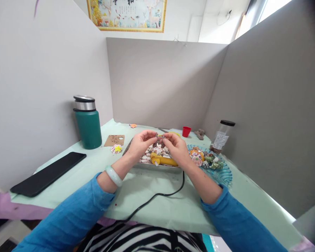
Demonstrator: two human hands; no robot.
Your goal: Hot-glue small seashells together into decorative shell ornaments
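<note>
My left hand [140, 144] and my right hand [176, 146] meet above a metal tray [157, 167], thumbs and fingertips pinched. A small greyish piece [160, 137] shows at the fingertips, too small to name surely; it may be a shell. Below them, whitish and pinkish shells [148, 153] fill the tray. A yellow glue gun [165, 160] lies across the tray's front, under my right hand, which does not grip it. Its black cord [157, 194] appears to run toward the table's front edge.
Left stand a green bottle [88, 128], a black flat case [49, 173], a brown card [114, 140] and a shell flower [117, 149]. Right are a blue glass plate [227, 171] with shells and stones, a red cup [186, 131] and a tilted-looking jar [222, 136]. Grey partitions [162, 80] enclose the table.
</note>
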